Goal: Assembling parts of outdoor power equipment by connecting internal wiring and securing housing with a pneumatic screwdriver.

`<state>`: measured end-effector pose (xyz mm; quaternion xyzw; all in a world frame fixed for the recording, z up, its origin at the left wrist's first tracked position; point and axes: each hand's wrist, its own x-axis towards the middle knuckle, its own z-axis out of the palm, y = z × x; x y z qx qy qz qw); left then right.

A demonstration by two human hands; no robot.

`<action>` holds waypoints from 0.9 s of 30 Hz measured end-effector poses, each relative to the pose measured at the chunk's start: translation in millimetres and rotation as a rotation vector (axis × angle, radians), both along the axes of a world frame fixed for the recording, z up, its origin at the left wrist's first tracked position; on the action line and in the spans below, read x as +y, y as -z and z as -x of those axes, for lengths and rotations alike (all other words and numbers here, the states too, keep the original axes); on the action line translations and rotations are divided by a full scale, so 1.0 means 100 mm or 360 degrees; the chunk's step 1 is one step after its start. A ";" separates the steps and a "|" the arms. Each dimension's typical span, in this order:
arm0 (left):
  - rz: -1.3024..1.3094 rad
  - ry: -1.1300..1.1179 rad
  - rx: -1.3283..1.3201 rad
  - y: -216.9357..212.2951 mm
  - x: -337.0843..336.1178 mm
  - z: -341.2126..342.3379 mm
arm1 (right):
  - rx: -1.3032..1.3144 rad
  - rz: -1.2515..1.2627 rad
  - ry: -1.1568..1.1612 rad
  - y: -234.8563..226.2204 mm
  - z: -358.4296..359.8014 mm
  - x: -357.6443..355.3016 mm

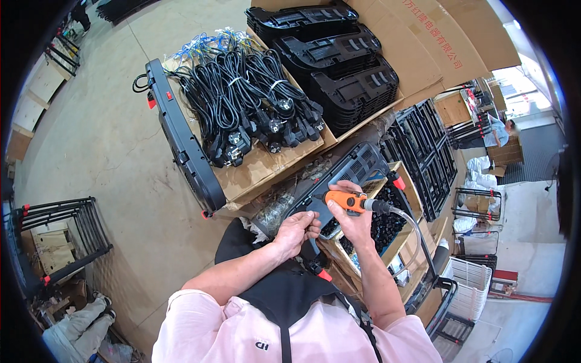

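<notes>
My right hand (356,227) grips an orange pneumatic screwdriver (346,201), whose grey hose (407,216) runs off to the right. The tool's tip points left, over a long dark grey plastic housing (361,162) with vent slots and red-tipped feet. Close to the tip, my left hand (295,233) is closed with its fingers curled together; whatever they hold is too small to make out. Part of the housing is hidden behind both hands.
Bundled black power cords (236,91) lie on cardboard beside another long dark housing (187,145). Stacked black plastic panels (354,91) fill a carton behind. A wooden box (402,175) holds small black parts. Black metal frames (423,157) stand right; another person (497,132) is farther off.
</notes>
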<state>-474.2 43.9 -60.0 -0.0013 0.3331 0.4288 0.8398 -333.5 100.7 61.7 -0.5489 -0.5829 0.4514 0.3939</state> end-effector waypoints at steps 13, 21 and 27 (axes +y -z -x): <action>0.0259 -0.0265 -0.0286 0.02 0.07 0.02 | 0.0396 0.0052 0.0240 -0.18 -0.09 -0.55; 0.0215 -0.0270 -0.0356 0.07 0.06 0.08 | 0.0369 0.0067 0.0235 -0.12 -0.11 -0.62; 0.0205 -0.0160 -0.0400 0.05 0.06 0.14 | 0.0289 0.0091 0.0200 -0.09 -0.08 -0.63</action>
